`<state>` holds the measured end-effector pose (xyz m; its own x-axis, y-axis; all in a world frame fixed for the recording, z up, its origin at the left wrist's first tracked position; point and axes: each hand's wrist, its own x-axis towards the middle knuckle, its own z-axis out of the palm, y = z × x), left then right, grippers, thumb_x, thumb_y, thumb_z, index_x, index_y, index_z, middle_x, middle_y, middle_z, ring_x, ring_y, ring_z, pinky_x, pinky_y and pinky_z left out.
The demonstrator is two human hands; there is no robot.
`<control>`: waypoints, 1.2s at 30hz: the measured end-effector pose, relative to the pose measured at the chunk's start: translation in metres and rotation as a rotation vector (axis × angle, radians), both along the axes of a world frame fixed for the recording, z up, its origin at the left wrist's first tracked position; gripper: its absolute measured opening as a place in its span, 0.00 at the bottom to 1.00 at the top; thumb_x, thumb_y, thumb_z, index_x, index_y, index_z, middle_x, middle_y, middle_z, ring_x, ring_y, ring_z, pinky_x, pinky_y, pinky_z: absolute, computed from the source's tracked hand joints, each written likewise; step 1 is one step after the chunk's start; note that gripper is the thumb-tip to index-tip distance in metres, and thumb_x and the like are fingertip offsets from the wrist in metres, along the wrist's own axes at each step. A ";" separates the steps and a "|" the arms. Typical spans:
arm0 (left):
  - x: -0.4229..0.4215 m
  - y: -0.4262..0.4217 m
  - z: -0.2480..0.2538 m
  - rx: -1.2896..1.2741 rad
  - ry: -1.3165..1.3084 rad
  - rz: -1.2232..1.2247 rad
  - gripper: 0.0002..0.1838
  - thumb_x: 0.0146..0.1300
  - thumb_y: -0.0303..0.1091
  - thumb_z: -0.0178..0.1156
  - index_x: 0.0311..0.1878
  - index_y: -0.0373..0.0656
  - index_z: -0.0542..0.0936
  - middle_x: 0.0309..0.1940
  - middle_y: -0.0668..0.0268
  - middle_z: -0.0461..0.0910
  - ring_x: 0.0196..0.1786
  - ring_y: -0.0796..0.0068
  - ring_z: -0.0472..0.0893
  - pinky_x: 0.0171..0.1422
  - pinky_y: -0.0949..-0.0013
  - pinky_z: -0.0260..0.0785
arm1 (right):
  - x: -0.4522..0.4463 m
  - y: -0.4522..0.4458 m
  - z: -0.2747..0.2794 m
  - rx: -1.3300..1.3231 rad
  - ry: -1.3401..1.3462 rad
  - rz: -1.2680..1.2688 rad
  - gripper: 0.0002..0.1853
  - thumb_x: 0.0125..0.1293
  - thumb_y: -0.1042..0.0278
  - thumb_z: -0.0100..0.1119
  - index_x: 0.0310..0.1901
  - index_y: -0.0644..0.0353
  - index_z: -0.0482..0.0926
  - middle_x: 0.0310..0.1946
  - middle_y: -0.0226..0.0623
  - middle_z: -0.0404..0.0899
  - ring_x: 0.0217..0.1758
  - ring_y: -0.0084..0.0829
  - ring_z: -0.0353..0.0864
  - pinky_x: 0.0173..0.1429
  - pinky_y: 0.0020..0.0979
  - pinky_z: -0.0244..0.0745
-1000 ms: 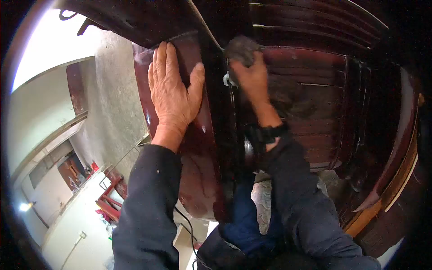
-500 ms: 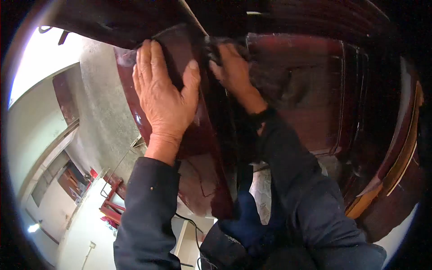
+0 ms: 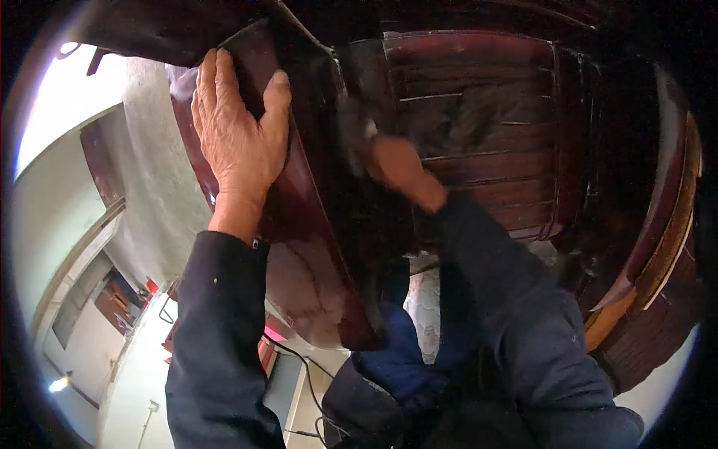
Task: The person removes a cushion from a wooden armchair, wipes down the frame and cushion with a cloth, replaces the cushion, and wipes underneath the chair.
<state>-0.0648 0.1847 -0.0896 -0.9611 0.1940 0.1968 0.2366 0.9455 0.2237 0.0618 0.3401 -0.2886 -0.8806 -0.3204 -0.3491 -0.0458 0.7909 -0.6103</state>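
My left hand (image 3: 238,138) lies flat on a glossy dark red wooden panel (image 3: 303,194), fingers stretched out and thumb apart. My right hand (image 3: 404,165) is beside the panel's inner side, in the dark recess, blurred by motion. Its fingers are curled round something dark that blends into the shadow, so I cannot make out what it is. To the right of that hand is a dark red slatted wooden surface (image 3: 486,168), with pale lines along its grooves and a dull smear across it.
A curved dark red piece with a raw tan edge (image 3: 662,247) stands at the right. Black cable (image 3: 318,378) hangs at lower left. Behind the left arm are a grey concrete floor (image 3: 153,165) and a lit lamp (image 3: 58,384). Pale patterned material (image 3: 425,314) shows between the legs.
My right hand has moved down along the recess. The view has shifted, and my left hand stays flat on the panel. More of the slatted surface now shows.
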 end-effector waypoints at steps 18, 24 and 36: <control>-0.001 -0.012 -0.008 -0.008 0.043 -0.020 0.40 0.64 0.59 0.56 0.67 0.32 0.68 0.69 0.49 0.65 0.72 0.51 0.64 0.76 0.58 0.53 | -0.071 0.024 0.001 0.014 0.420 -0.254 0.24 0.61 0.66 0.59 0.61 0.42 0.76 0.63 0.39 0.71 0.63 0.49 0.72 0.61 0.48 0.75; -0.002 -0.008 -0.006 -0.035 0.068 -0.021 0.41 0.62 0.60 0.56 0.66 0.33 0.69 0.69 0.51 0.66 0.70 0.50 0.64 0.75 0.55 0.54 | 0.098 0.009 0.033 -0.066 -0.186 0.007 0.15 0.67 0.65 0.52 0.54 0.48 0.79 0.65 0.44 0.65 0.64 0.52 0.68 0.57 0.48 0.78; -0.001 -0.003 -0.006 0.010 0.059 -0.025 0.41 0.65 0.60 0.55 0.68 0.34 0.67 0.70 0.50 0.65 0.73 0.51 0.63 0.76 0.58 0.52 | 0.102 0.086 0.091 -0.687 -0.615 -0.447 0.16 0.51 0.75 0.55 0.43 0.61 0.84 0.45 0.35 0.83 0.51 0.27 0.79 0.58 0.31 0.73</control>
